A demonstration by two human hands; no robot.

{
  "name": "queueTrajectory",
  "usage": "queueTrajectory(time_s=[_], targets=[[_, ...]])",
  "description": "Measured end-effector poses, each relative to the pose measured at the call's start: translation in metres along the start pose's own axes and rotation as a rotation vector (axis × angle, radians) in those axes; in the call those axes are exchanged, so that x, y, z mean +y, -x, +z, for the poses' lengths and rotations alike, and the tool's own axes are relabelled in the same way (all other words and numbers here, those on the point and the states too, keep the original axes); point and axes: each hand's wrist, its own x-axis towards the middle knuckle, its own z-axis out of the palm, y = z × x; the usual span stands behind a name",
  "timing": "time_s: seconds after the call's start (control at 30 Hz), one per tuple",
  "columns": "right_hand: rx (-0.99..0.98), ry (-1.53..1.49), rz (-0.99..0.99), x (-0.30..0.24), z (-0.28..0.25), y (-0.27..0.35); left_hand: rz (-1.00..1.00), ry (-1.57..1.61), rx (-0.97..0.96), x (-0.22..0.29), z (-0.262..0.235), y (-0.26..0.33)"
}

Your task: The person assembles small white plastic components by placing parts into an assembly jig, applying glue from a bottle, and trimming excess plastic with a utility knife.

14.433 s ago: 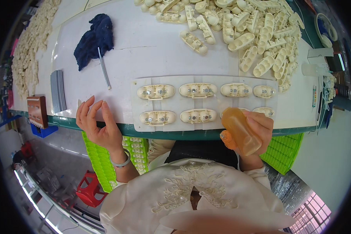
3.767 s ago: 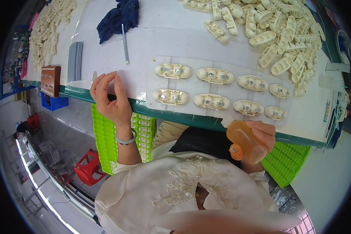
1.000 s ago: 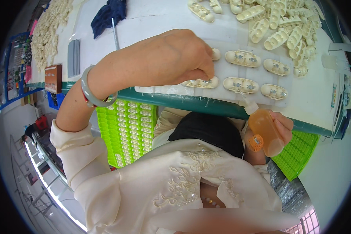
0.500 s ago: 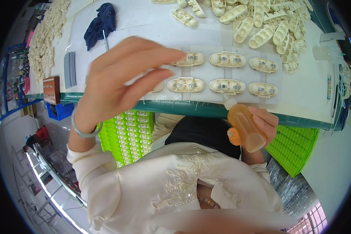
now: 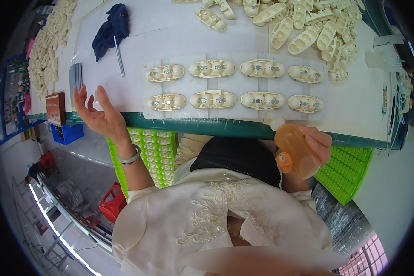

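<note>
Amber bottle in right hand; cream housings beyond.

this is a factory assembly bench, a small-parts workshop: a long white worktable with a green edge carries two neat rows of cream plastic housings laid on a clear sheet at 12 o'clock. loose heaps of the same moulded parts are piled at 1 o'clock and another heap runs along 10 o'clock. bright green slotted crates sit under the bench at 8 and 4 o'clock.
</note>
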Motion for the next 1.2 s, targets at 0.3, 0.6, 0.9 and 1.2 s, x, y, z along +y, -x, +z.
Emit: queueTrajectory(time_s=[0.3, 0.6, 0.9, 1.2], targets=[[-0.053, -0.074, 0.021, 0.004, -0.001, 0.000, -0.029, -0.021, -0.048, 0.000, 0.000, 0.001], [0.161, 0.044, 0.077, 0.002, -0.011, 0.007, -0.058, -0.020, -0.064, -0.006, -0.002, 0.001], [0.025, 0.039, 0.059, 0.001, -0.013, 0.003, -0.047, -0.051, -0.084, -0.004, -0.001, 0.000], [0.125, -0.134, 0.073, 0.001, -0.014, 0.007, -0.064, -0.046, -0.089, -0.003, -0.001, 0.000]])
